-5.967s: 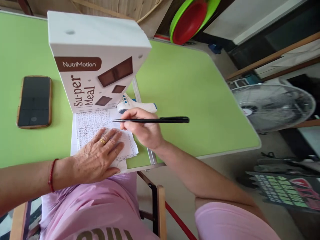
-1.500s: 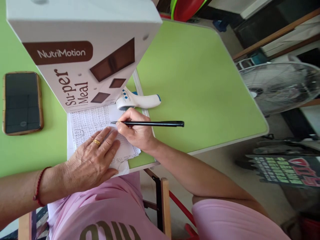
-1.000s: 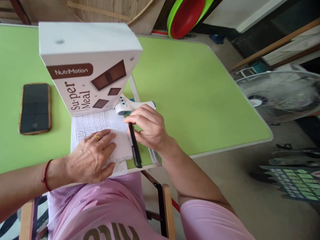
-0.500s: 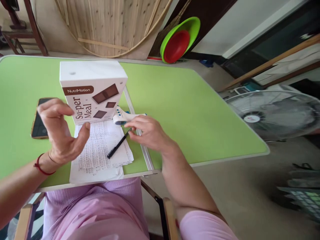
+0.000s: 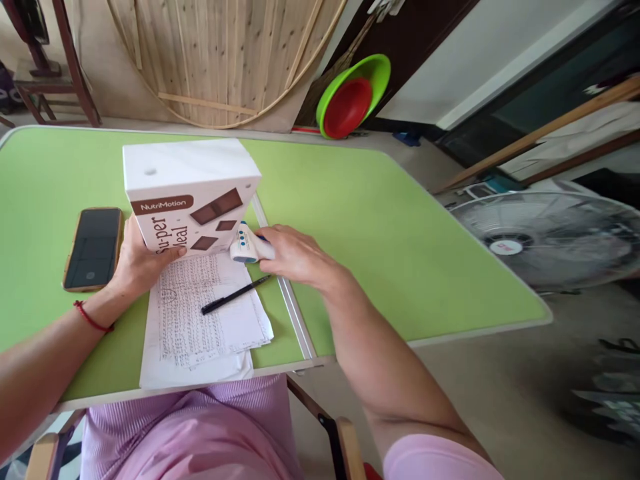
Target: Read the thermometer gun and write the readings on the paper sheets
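A white box with brown print [image 5: 213, 200] stands upright on the green table. My left hand [image 5: 140, 260] grips its lower left corner, thumb across the front and the other fingers hidden behind the side. To the right of the box, my right hand [image 5: 297, 253] is closed around the handle of a white infrared thermometer [image 5: 245, 245], whose display end points left. Below lie handwritten sheets of paper [image 5: 193, 320], with a black pen [image 5: 235, 295] resting across them. A phone [image 5: 94, 248] lies face up left of my left hand.
The green table [image 5: 400, 253] has a metal seam right of the papers. Beyond its right edge stands a caged fan [image 5: 530, 240]. Green and red basins [image 5: 349, 107] lean behind the far edge, near a round wooden board [image 5: 225, 60].
My left hand has come down from the air onto the box. My right hand has left the pen's end and taken the thermometer's handle. The pen has turned flatter on the papers.
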{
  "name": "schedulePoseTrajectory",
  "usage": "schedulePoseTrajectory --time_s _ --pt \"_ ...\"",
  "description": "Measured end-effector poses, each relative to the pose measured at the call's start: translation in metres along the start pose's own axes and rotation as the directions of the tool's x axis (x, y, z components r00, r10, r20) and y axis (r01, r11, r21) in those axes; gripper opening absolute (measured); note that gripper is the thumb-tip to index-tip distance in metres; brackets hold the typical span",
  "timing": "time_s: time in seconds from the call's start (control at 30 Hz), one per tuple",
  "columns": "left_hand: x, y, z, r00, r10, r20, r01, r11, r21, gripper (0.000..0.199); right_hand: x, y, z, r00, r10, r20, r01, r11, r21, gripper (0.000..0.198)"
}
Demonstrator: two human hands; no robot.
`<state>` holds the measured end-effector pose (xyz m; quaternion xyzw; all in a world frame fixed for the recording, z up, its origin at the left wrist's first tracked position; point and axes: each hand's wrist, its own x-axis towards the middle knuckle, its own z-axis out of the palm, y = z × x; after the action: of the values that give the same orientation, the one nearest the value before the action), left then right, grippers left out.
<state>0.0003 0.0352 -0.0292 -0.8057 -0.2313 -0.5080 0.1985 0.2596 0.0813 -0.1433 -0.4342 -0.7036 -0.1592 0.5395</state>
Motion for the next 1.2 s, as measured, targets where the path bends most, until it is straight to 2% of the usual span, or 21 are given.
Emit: schedulePoseTrajectory --time_s 0.07,0.1,0.17,0.2,0.27,0.3,0.33,0.37,0.4,0.47,0.6,0.67,0.77,0.83,1.0,1.2 --pt "-0.004 0.008 -0.002 0.997 -0.08 0.0 0.08 0.997 -0.02 0.077 -0.003 0.004 -0.002 0.985 0.071 -0.157 -0.049 0.989 0.138 0.037" --pt "-0.006 0.013 -0.003 0.995 -0.102 0.005 0.103 0.993 -0.054 0.074 -0.005 0.004 -0.003 0.963 0.116 -0.243 -0.054 0.968 0.247 0.037" --pt "-0.011 0.02 -0.003 0.994 -0.108 0.015 0.109 0.984 -0.142 0.065 -0.012 -0.004 -0.005 0.921 0.159 -0.357 0.058 0.848 0.527 0.033" --pt "-0.014 0.024 -0.003 0.995 -0.099 0.03 0.103 0.976 -0.191 0.06 -0.017 -0.011 -0.004 0.912 0.137 -0.387 0.171 0.73 0.662 0.03" --pt "-0.018 0.028 -0.001 0.994 -0.078 0.078 0.098 0.951 -0.293 0.054 -0.031 -0.029 0.002 0.917 -0.002 -0.399 0.368 0.388 0.845 0.026" --pt "-0.02 0.029 0.0 0.992 -0.075 0.099 0.103 0.941 -0.322 0.053 -0.04 -0.04 0.007 0.922 -0.063 -0.381 0.385 0.231 0.893 0.028" --pt "-0.022 0.029 0.001 0.99 -0.083 0.115 0.116 0.939 -0.325 0.053 -0.048 -0.05 0.012 0.931 -0.115 -0.346 0.359 0.124 0.925 0.031" --pt "-0.023 0.029 0.001 0.988 -0.098 0.119 0.131 0.944 -0.302 0.053 -0.055 -0.059 0.018 0.935 -0.193 -0.297 0.313 0.06 0.948 0.033" --pt "-0.023 0.028 0.001 0.986 -0.118 0.116 0.145 0.954 -0.261 0.053 -0.061 -0.066 0.023 0.942 -0.235 -0.241 0.255 0.032 0.966 0.032" --pt "-0.024 0.026 0.001 0.982 -0.151 0.11 0.168 0.971 -0.168 0.055 -0.066 -0.075 0.031 0.959 -0.247 -0.141 0.158 0.05 0.986 0.026" --pt "-0.022 0.029 0.0 0.976 -0.192 0.098 0.198 0.978 -0.058 0.057 -0.057 -0.078 0.036 0.991 -0.114 -0.064 0.077 0.116 0.99 0.02" --pt "-0.02 0.033 -0.001 0.969 -0.213 0.122 0.221 0.974 -0.055 0.057 -0.052 -0.078 0.037 0.995 -0.097 -0.031 0.039 0.086 0.996 0.022" --pt "-0.019 0.038 -0.002 0.944 -0.255 0.211 0.276 0.958 -0.079 0.064 -0.051 -0.081 0.038 0.99 -0.141 0.012 -0.007 0.033 0.999 0.022" --pt "-0.018 0.039 -0.003 0.929 -0.272 0.25 0.298 0.952 -0.07 0.069 -0.053 -0.082 0.04 0.988 -0.155 0.022 -0.016 0.042 0.999 0.023" --pt "-0.015 0.034 -0.005 0.94 -0.2 0.276 0.216 0.976 -0.03 0.062 -0.055 -0.081 0.043 0.985 -0.164 0.051 -0.039 0.078 0.996 0.021" --pt "-0.014 0.023 -0.005 0.961 -0.118 0.249 0.135 0.989 -0.054 0.052 -0.05 -0.078 0.047 0.986 -0.164 0.007 0.006 0.078 0.997 0.023"
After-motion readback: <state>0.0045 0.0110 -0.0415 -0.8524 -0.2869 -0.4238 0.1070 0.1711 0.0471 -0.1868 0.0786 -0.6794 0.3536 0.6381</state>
